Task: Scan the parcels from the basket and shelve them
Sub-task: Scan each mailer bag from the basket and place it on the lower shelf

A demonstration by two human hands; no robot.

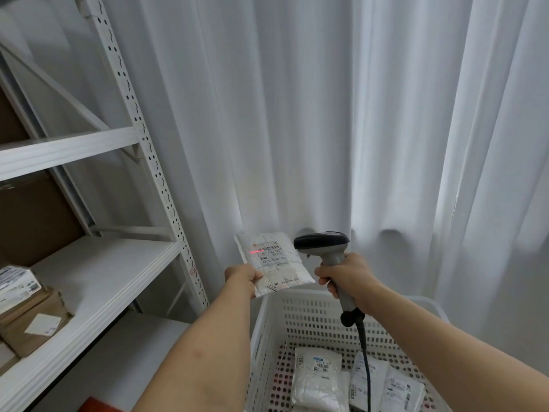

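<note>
1. The left hand (242, 275) pinched the lower left corner of a white parcel (274, 261), holding it up in front of the curtain (326, 114) with its label facing the camera.
2. A short red scan line (257, 251) lay across the barcode near the top of that label.
3. The right hand (346, 278) was wrapped round the grip of a scanner (322, 242), whose dark head pointed left at the parcel from just beside it; whether a finger pressed the trigger could not be told.
4. The scanner's black cable (367, 361) hung from the grip down into the basket.
5. The white perforated basket (269, 322) stood below both hands and held several more white parcels (318, 379) lying flat, labels up.
6. To the left stood a white metal rack (154, 173) with shelves; the shelf (98, 281) at hand height was well apart from the held parcel.
7. On that shelf's left end lay brown boxes (32, 319), one with a white label, and a white labelled packet (16, 282) on top.
8. Larger brown cartons (32, 215) sat behind, against the rack's back.
</note>
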